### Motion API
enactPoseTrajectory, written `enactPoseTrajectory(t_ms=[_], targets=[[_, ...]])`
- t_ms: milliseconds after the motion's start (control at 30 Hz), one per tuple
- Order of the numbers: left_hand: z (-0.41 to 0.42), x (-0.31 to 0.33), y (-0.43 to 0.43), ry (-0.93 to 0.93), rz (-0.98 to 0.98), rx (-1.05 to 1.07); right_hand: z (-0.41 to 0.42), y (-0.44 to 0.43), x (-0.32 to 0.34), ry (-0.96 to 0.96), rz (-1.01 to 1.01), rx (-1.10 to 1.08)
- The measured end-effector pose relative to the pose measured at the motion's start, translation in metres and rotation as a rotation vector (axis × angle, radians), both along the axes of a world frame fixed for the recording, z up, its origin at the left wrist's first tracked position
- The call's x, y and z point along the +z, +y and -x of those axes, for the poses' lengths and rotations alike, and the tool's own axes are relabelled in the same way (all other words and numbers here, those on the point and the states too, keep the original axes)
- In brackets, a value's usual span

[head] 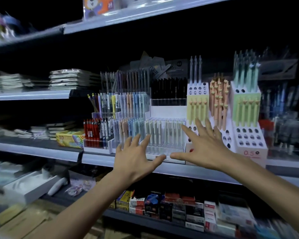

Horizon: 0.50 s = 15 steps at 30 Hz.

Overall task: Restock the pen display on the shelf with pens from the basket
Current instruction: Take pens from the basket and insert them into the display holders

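At the middle of the shelf (197,171), the pen display (162,150), a clear stepped rack; its front rows carry pale grey-green pens (155,133) standing upright, while its rear rows appear to show bare slots, though blur leaves this uncertain. Left hand (136,159): wide, fingers spread and straight, holding nothing; its fingertips (137,137) lie over the rack's left front corner. Right hand (204,147): likewise wide and holding nothing; its forefinger points at the rack's right edge, the remaining fingers overlapping the white holder next door. Both thumbs lie low before the rack's front wall, near each other but apart; whether either hand touches the rack cannot be told. Basket: not in view.

Step in hand, as a judgement: both hands bracket the rack without a pen, which suggests steadying, squaring or surveying it ahead of filling; no restocking stroke is under way. The next move calls for pens from the basket, gripped by the barrel and lowered upright into free slots, with care not to knock the standing rows.

Surroundings: just left of the rack, pastel pens (128,130), then red pens (91,133); behind it, black pens (167,90); to the right, white holders (248,137) pierced with round holes, many unfilled; on the shelf below, small boxes (162,207).
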<state>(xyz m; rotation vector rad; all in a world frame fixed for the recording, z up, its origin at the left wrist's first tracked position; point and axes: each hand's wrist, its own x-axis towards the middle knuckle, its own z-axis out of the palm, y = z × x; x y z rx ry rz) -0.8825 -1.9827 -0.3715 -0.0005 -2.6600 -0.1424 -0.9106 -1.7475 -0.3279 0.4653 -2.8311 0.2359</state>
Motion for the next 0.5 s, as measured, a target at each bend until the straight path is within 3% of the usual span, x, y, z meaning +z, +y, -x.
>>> enactPoseTrajectory(t_ms=[333,500], targets=[[-0.042,-0.024,0.028,0.082,-0.014,-0.058,-0.042,0.049,-0.041,-0.183,-0.036,0.046],[-0.049,-0.053,0.045,0.022,0.008,-0.09,-0.059,0.06,-0.069,-0.228,0.011,0.092]])
